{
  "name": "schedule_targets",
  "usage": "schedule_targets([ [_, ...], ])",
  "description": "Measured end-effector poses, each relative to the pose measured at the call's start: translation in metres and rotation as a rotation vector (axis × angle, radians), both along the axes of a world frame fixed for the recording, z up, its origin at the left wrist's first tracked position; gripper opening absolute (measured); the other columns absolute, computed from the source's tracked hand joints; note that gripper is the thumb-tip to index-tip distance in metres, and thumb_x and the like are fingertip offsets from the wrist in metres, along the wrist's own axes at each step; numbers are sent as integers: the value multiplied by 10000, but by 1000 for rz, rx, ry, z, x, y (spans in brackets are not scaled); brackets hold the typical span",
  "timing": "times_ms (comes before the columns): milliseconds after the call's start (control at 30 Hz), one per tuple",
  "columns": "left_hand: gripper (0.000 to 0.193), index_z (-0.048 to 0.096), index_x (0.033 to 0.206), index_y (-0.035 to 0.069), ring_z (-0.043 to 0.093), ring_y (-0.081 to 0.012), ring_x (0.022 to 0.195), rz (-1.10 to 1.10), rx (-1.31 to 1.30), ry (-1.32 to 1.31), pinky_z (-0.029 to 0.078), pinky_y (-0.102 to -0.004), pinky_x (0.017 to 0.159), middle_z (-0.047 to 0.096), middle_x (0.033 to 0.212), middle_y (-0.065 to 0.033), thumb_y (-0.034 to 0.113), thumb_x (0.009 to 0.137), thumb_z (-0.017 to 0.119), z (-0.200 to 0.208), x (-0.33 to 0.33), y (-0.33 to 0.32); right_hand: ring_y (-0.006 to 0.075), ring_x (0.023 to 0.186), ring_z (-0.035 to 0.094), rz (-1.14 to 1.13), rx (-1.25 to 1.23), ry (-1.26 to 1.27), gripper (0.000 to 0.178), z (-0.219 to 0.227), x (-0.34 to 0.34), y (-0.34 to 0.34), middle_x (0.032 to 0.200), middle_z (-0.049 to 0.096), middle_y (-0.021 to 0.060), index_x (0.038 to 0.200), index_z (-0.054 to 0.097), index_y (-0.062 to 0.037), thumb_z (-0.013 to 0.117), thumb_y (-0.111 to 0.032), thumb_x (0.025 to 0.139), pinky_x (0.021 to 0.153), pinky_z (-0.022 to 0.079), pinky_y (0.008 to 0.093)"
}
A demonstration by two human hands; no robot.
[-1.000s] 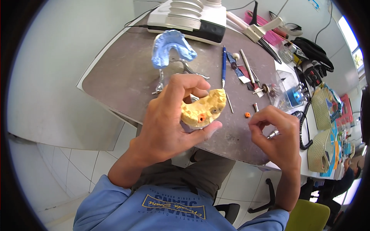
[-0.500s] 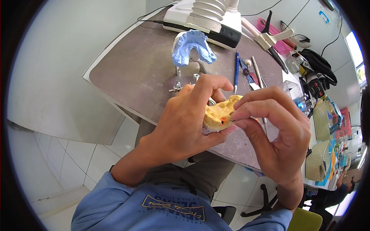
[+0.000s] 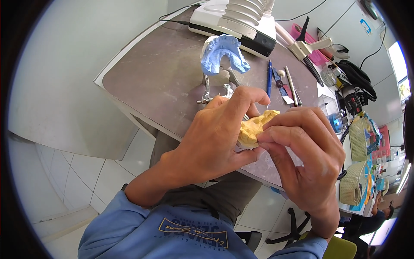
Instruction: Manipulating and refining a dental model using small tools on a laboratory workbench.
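Note:
A yellow dental cast is held over the front edge of the desk, with my left hand wrapped round it. The thumb lies along its near side and the index finger arches over the far side. On the cast's right part, my right hand has thumb and fingers pinched together at the rim; whatever is between the fingertips is hidden. Just beyond, a blue dental cast of a horseshoe shape sits on a metal articulator, whose nearer part is hidden behind my left hand.
On the desk lie a blue pen and a slim metal tool. A white machine with a ribbed hose stands at the back. A handpiece holder, pink tray and woven baskets fill the right side.
The orange-red spot with a dark hole on the yellow cast no longer shows. My right fingertips have moved slightly left against the cast. The desk and its things appear shifted slightly right.

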State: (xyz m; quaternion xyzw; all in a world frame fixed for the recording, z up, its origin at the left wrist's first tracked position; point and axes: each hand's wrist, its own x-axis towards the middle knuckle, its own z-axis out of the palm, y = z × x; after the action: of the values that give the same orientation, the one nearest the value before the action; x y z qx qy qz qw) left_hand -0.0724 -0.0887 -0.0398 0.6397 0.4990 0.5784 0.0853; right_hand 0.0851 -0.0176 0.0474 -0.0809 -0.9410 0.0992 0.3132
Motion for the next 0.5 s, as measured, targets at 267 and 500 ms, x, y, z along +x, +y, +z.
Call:
schedule_targets([
  [267,739,443,1300,80,700,-237,865,3,-6,0,553,-336,784,671,946,-117,40,683,847,0,1,1,244,836,677,60,10,-45,236,1,8,9,882,717,95,917,747,-18,842,-24,701,728,535,341],
  [500,734,441,1302,81,688,-246,843,16,17,16,546,-347,771,664,933,-116,28,675,820,0,2,1,251,869,700,17,-31,-39,218,6,9,5,916,738,113,902,729,-5,815,23,704,774,552,340],
])
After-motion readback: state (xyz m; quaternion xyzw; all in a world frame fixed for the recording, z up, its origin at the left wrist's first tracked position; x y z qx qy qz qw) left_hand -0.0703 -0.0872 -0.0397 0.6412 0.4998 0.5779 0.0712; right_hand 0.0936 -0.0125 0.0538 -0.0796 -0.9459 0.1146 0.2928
